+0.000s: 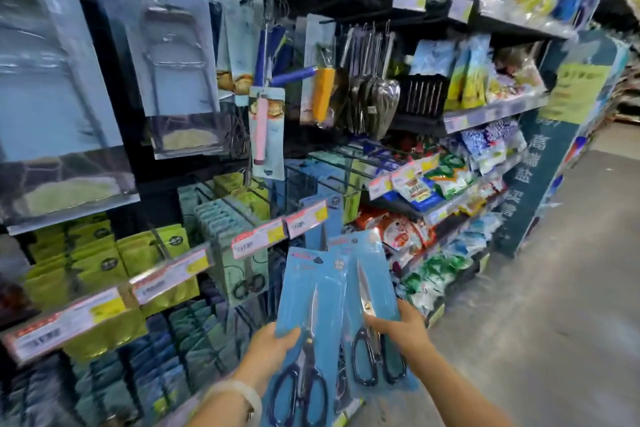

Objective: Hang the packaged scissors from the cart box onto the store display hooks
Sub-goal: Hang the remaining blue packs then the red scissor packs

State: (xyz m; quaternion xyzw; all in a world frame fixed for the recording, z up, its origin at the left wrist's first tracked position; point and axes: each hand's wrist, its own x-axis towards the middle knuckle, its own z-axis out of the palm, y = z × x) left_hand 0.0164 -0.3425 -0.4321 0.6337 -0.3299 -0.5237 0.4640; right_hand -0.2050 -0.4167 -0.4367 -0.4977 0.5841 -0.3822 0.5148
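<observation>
So, two hands in view and each one has its own pack. The left hand [273,343] grips a blue-carded pack of scissors [308,329] by its left edge, thumb curled over the front, and there's a pale bracelet [242,395] on that wrist. The right hand [398,322] pinches a second scissors pack [370,295] around its middle, fingers wrapped across the card. Both packs are upright and side by side, their inner edges overlapping a bit, black handles down near the hands and blades pointing up. I count two packs held, though a third blue card [320,218] peeks out just above and behind them; can't tell if that one is hanging or held.

Up and left of the hands, more scissors on a teal card [242,270] hang on the rack, behind a row of price tags [258,237]; I count about five tags along that line. Higher up hang steel scoops [377,97], whisks and big clear blister packs [176,62]. To the right of the hands, shelves of snack bags [446,180] run down the aisle above the grey floor [554,305].
</observation>
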